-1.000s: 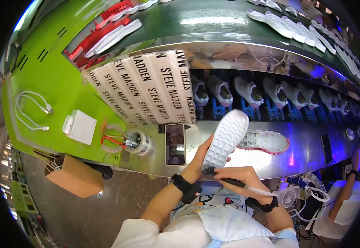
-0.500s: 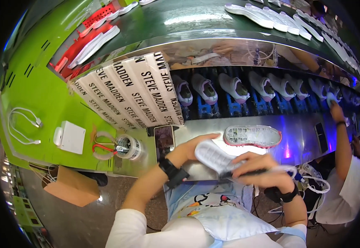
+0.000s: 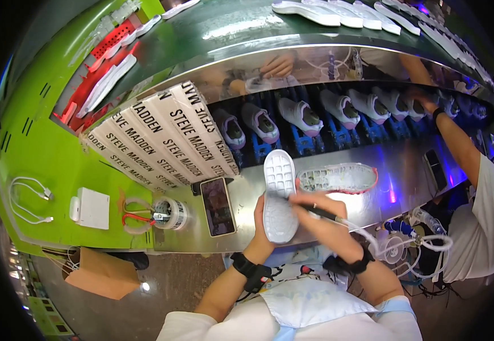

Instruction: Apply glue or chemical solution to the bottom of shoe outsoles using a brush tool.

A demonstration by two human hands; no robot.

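Note:
My left hand (image 3: 262, 227) is closed round the side of a white shoe sole (image 3: 280, 170), which stands lengthwise with its gridded inner face up. In my right hand (image 3: 327, 220) is a slim black applicator (image 3: 319, 212) with a clear hose (image 3: 365, 234) trailing from its back end. The applicator points at the sole's middle, but blurred fingers hide its tip. Just right of this sole, a second sole (image 3: 338, 177) with a red-pink edge lies gridded side up on the metal bench (image 3: 247, 196).
Shoes (image 3: 261, 122) move along on blue holders behind the bench. White soles (image 3: 306, 12) lie on the upper green belt. At left are a printed cardboard panel (image 3: 162, 136), a phone (image 3: 218, 207) and a tape-and-scissors cup (image 3: 170, 213). A co-worker's arm (image 3: 457, 139) reaches in from the right.
The held sole has swung from slanting to nearly upright and moved left. My right hand and the applicator came across its middle. The whole view shifted slightly; the co-worker's hand moved left among the shoes.

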